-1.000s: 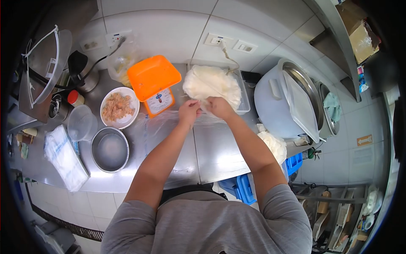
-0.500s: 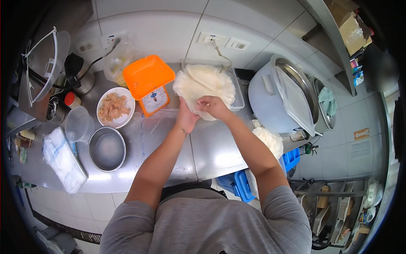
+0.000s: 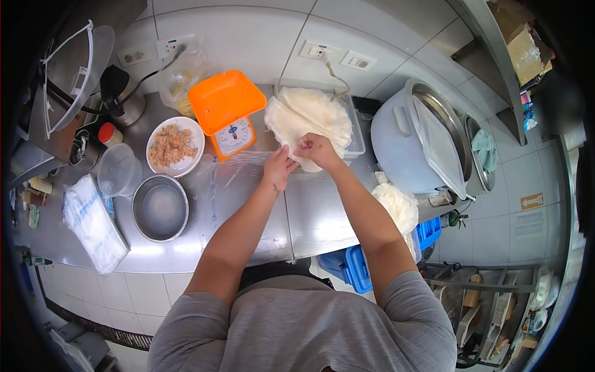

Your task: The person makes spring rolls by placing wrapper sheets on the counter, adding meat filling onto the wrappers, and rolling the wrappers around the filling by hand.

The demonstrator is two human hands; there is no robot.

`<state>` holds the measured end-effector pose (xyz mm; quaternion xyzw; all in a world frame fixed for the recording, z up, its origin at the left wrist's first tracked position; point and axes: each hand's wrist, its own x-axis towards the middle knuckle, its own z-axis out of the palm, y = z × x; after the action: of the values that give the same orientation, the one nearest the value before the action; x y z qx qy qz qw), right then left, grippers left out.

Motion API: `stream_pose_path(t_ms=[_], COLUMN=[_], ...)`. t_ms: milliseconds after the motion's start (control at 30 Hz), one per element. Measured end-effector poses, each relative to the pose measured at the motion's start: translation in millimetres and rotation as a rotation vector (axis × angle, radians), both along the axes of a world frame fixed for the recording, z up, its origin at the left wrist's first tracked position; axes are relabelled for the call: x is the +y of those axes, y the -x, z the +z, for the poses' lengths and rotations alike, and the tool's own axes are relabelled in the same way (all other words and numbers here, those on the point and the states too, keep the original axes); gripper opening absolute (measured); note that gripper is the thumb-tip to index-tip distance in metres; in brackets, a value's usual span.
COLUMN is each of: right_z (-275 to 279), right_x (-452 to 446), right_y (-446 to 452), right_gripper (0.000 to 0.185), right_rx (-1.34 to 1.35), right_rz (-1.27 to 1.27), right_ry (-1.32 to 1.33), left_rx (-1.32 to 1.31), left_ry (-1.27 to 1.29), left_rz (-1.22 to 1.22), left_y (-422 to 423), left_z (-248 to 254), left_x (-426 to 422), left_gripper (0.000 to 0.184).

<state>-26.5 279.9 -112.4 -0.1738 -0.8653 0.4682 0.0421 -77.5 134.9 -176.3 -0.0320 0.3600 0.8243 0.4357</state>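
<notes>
A pile of thin, pale wrapper sheets (image 3: pixel 313 118) lies over a clear plastic container (image 3: pixel 357 133) near the wall. At the pile's front edge, my left hand (image 3: pixel 278 167) pinches the lower left edge of a sheet. My right hand (image 3: pixel 316 150) is just right of it, over the sheets, its fingers curled together; whatever they grip is too small to make out. Left of the pile stands an orange scale (image 3: pixel 234 136) with an orange tray (image 3: pixel 226 104) on top. Clear plastic film (image 3: pixel 238 166) lies in front of the scale.
Further left are a white bowl of pinkish filling (image 3: pixel 175 147), a metal bowl of liquid (image 3: pixel 160 208), a clear tub (image 3: pixel 119 170) and folded plastic bags (image 3: pixel 96 223). A large pot (image 3: pixel 396 142) and another pale wrapper heap (image 3: pixel 396 208) are on the right.
Over the last second, the sheet's front edge has been lifted and folded between my hands. My left hand has turned from an open palm under the edge to a pinch.
</notes>
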Motion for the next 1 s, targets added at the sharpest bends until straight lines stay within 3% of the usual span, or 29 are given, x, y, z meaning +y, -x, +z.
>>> stream_pose_path(t_ms=[133, 233, 333, 467, 533, 567, 633, 767, 833, 900, 1000], right_z=[12.0, -4.4, 7.4, 49.9, 57.3, 80.3, 147.1, 238.7, 276.4, 311.6, 350.4], right_x=[10.4, 16.0, 17.2, 41.4, 98.9, 107.7, 107.8, 116.9, 111.7, 122.5, 87.4], right_y=[-0.4, 3.9, 12.0, 23.4, 28.8, 28.3, 13.4, -17.6, -35.6, -57.0, -87.2], right_gripper=[0.019, 0.016, 0.013, 0.010, 0.012, 0.014, 0.014, 0.010, 0.010, 0.013, 0.021], right_rx=[-0.088, 0.198, 0.240, 0.471, 0.601, 0.769, 0.802, 0.762, 0.956, 1.190, 1.069], right_rz=[-0.082, -0.166, -0.267, -0.455, -0.628, -0.728, -0.856, -0.711, -0.745, -0.730, -0.674], right_ry=[0.120, -0.178, -0.358, -0.398, -0.353, -0.451, -0.472, -0.089, -0.008, -0.012, 0.127], left_rx=[0.018, -0.032, 0.175, 0.387, 0.385, 0.361, 0.314, 0.468, 0.622, 0.578, 0.597], left_ry=[-0.015, 0.055, 0.391, 0.400, 0.333, 0.300, 0.233, 0.247, 0.318, 0.278, 0.349], left_rz=[-0.050, 0.045, 0.064, 0.065, 0.097, 0.082, 0.049, 0.016, -0.027, -0.023, -0.021], left_y=[6.7, 5.6, 2.6, 22.5, 20.9, 20.5, 22.6, 30.8, 49.4, 55.7, 87.6], left_z=[1.2, 18.9, 73.5, 40.4, 66.1, 79.4, 100.8, 102.4, 91.5, 102.8, 90.6], left_x=[4.1, 5.8, 5.2, 22.2, 11.5, 3.3, -8.7, 11.7, 38.7, 53.7, 78.5], left_gripper=[0.037, 0.040, 0.037, 0.035, 0.035, 0.036, 0.036, 0.036, 0.035, 0.035, 0.037])
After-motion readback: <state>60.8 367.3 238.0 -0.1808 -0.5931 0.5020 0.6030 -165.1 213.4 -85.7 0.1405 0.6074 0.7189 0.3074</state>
